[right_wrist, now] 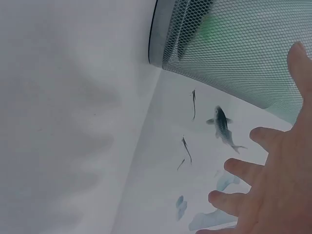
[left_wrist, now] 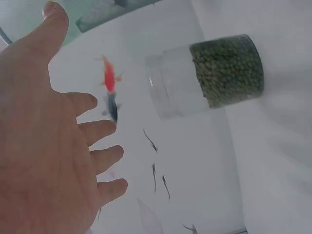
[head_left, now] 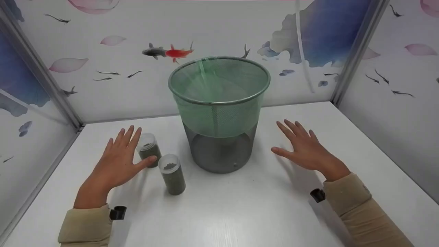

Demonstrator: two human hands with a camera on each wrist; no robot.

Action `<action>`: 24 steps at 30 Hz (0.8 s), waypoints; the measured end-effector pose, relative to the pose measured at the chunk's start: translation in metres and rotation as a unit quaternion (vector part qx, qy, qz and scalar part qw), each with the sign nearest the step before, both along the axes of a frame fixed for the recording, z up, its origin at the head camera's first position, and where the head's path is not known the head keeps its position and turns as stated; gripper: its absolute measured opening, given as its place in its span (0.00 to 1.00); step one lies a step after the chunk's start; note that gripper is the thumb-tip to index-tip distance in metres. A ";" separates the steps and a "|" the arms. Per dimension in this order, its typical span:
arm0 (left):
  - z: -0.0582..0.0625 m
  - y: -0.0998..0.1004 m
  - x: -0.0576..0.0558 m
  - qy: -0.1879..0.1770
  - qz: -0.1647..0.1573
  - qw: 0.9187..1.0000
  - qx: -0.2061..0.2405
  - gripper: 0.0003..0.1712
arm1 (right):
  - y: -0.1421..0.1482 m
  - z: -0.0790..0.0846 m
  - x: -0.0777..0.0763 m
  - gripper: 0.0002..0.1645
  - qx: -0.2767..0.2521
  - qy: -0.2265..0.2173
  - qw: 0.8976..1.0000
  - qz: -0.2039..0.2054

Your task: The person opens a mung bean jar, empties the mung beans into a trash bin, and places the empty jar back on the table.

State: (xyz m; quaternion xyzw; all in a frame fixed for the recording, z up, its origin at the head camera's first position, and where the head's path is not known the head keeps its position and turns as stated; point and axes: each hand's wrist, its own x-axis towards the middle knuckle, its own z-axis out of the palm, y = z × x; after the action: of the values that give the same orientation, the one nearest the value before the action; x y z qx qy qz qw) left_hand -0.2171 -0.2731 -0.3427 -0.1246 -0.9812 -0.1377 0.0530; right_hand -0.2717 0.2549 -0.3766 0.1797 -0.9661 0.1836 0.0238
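Observation:
My left hand is spread with straight fingers over the left side of the table and holds nothing. Just to its right stand two clear jars, each partly filled with small green beans: the rear jar, overlapped by the thumb in the head view, and the front jar. In the left wrist view one jar shows its beans closely. A mesh wastebasket stands upright at the middle back, lined with a thin green bag folded over its rim. My right hand, fingers spread and holding nothing, is to the right of the wastebasket.
The white table is enclosed by a back wall and side walls printed with fish and petals. Metal posts stand at the back corners. A small black device sits at the left cuff, another at the right.

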 end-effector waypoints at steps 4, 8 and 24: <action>0.007 0.010 0.000 0.004 -0.011 1.000 0.015 0.62 | -0.004 0.002 -0.001 0.56 -0.028 0.001 1.000 0.006; 0.010 0.017 -0.004 -0.013 -0.021 0.997 0.075 0.61 | -0.007 0.003 -0.004 0.55 -0.059 -0.003 0.998 0.015; 0.016 0.066 -0.020 -0.050 -0.018 0.965 0.259 0.52 | -0.034 0.013 -0.015 0.52 -0.216 -0.062 0.974 0.036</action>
State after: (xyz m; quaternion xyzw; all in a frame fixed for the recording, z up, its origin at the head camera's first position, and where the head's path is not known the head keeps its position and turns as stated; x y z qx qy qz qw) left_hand -0.2375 -0.2074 -0.3262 -0.1177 -0.9111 -0.3937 0.0317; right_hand -0.2864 0.2213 -0.3635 0.1933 -0.8959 0.4000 -0.0049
